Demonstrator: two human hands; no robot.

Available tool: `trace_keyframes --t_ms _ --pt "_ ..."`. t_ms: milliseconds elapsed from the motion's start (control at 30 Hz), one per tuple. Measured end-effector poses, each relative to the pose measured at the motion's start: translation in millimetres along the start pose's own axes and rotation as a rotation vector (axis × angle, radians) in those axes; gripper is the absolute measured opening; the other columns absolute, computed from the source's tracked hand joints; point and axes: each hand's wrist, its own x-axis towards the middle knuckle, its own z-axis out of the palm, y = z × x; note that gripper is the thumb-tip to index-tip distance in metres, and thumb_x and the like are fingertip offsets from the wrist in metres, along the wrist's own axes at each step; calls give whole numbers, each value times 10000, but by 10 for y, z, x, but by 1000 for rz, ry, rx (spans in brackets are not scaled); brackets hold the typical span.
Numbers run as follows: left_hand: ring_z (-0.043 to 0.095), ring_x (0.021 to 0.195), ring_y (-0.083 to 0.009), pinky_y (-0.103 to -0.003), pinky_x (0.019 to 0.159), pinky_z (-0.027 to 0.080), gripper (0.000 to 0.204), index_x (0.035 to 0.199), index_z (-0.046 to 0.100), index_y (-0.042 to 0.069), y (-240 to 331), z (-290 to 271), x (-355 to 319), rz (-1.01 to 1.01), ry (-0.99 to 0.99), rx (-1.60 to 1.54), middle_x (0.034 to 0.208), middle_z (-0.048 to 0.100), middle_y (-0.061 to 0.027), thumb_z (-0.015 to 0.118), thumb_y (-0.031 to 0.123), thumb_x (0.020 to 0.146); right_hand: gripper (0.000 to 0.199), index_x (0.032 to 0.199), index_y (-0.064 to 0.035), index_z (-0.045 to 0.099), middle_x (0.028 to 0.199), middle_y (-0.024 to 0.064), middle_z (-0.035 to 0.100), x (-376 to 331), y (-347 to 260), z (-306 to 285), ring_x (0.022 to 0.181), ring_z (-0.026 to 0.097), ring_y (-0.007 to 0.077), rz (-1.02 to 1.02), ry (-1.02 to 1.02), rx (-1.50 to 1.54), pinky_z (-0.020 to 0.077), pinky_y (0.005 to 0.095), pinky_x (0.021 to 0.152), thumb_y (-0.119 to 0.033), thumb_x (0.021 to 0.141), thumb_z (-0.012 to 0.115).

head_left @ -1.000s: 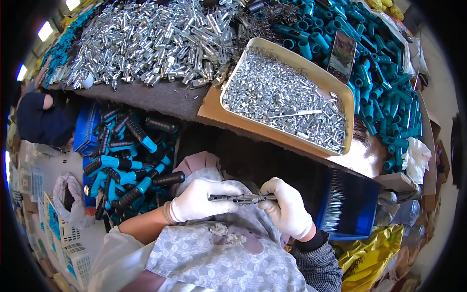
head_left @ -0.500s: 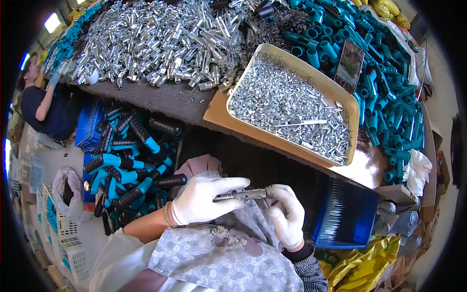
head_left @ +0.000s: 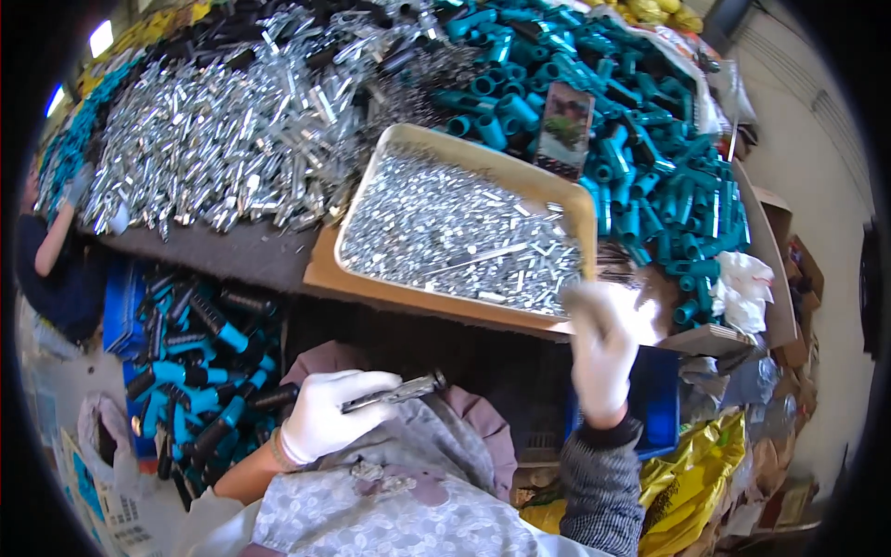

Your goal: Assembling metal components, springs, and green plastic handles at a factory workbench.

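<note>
Left hand point(head_left: 325, 418) grips a dark metal rod point(head_left: 394, 392) at six o'clock, while the blurred right hand point(head_left: 603, 339), grip unclear, reaches the tray point(head_left: 371, 278) of small silver parts, likely picking one to fit.

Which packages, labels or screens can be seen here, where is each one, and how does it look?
Phone: propped behind the metal tray among teal tubes, dark rectangle, screen lit.
Yellow bag: lower right, crumpled, shiny.
White printed packaging: lower left, blue markings.
</note>
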Motion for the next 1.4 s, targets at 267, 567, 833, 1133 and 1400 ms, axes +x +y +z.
trace_keyframes --t_ms 267,567,833,1133,1400 --pt "696 719 -248 -316 648 527 324 1048 714 7 19 62 -41 -28 41 -42 860 712 -154 800 104 751 617 1262 -103 586 1070 187 671 1070 1343 -444 955 666 391 270 13 -1009 540 482 835 -454 775 728" --pt "721 792 -247 -304 704 546 333 1064 707 -8 3 53 -27 -69 30 -55 924 724 -161 796 90 758 320 1045 -34 648 882 218 687 991 861 -1025 811 677 375 115 359 -623 528 427 739 -256 815 652" --pt "683 710 -275 -334 643 513 329 1060 714 28 -44 175 10 -2 -12 -60 844 707 -146 800 138 762 202 871 -35 617 728 -18 604 130 1122 -742 668 529 71 331 45 -47 455 242 627 -130 758 756" --pt "704 777 -292 -357 703 540 319 1081 708 49 72 71 23 -63 -13 -65 907 720 -147 773 196 805 492 1293 36 552 870 110 660 -562 40 -387 623 588 110 604 -438 657 459 225 560 -336 973 522" --pt "695 687 -265 -349 576 515 302 1049 726 116 -92 -11 21 172 -192 121 860 720 -99 781 271 796 316 1111 29 668 882 96 705 -424 -166 47 764 653 108 360 -924 335 545 266 715 -123 846 752"
